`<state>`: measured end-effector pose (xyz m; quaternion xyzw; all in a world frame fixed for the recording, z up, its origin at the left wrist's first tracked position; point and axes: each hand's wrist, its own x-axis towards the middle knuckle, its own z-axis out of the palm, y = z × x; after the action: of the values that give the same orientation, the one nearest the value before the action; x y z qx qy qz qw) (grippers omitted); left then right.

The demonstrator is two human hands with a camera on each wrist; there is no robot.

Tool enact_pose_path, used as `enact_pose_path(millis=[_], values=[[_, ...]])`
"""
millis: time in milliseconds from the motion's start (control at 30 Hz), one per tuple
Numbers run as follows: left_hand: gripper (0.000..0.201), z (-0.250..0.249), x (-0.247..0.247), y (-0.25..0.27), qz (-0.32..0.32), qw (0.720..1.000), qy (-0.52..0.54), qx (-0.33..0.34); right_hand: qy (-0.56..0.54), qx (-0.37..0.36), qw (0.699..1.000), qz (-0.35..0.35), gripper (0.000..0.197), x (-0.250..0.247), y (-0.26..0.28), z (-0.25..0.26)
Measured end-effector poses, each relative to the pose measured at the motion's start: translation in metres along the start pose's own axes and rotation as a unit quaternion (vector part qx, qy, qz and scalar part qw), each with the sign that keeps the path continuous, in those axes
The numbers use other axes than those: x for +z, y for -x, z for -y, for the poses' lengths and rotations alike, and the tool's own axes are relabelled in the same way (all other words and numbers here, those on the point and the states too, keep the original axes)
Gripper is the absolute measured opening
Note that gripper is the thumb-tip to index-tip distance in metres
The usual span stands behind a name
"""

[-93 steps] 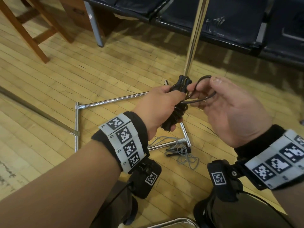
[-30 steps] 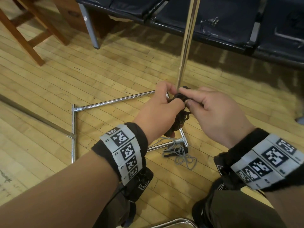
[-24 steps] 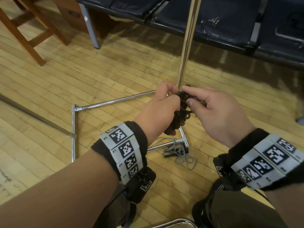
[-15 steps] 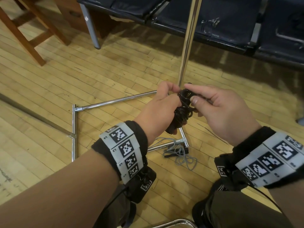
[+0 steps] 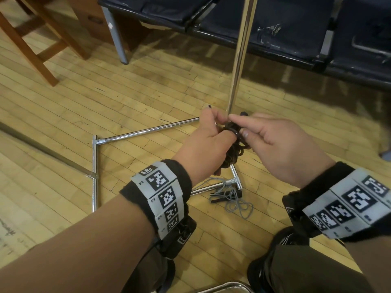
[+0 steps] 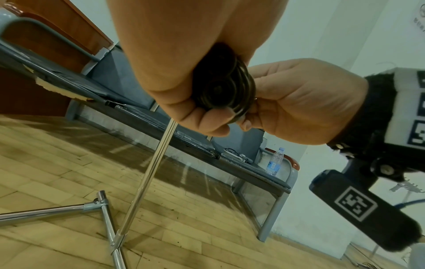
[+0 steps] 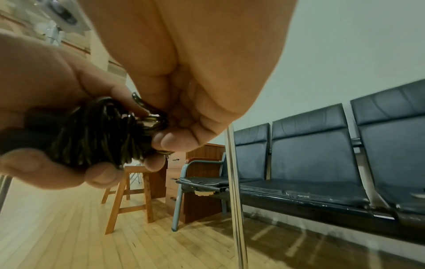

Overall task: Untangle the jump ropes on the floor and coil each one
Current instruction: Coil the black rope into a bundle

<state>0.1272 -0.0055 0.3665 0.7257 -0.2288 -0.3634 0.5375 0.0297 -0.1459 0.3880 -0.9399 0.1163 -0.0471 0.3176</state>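
Now the black rope (image 5: 232, 149) is a tight bundle held in the air between both hands, above the floor (image 5: 105, 98) and just near the upright pole (image 5: 239, 60). The left hand (image 5: 203, 144) has its fingers curled round the bundle's body, handles and coils together. The right hand (image 5: 281, 149) pinches the top turns between thumb and forefinger, apparently tucking or cinching the last loop. Judging by the thin glossy cord, it is light, springy and a little slick, so loose turns will likely pop open; the best hold seems to be around the wrapped middle, with the free end kept pinched until it is locked.

A grey rope (image 5: 230, 199) lies loosely bunched on the floor, near the corner of the chrome frame (image 5: 148, 130), not yet coiled. Dark seats (image 5: 296, 28) stand at the far side, a wooden stool (image 5: 31, 39) at far left.
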Motion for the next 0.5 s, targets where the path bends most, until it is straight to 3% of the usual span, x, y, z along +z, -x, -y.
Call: enact_pose_path(millis=[200,500], values=[[0.029,-0.0050,-0.0012,0.0016,-0.025,0.999,-0.029,-0.027,0.029,-0.021,0.999,0.018,0.047,0.0025,0.0017,0.0013],[0.020,-0.0045,-0.0037,0.0019,-0.002,0.996,-0.091,-0.018,0.004,-0.052,0.998,0.040,0.058,0.0019,0.0047,0.0012]])
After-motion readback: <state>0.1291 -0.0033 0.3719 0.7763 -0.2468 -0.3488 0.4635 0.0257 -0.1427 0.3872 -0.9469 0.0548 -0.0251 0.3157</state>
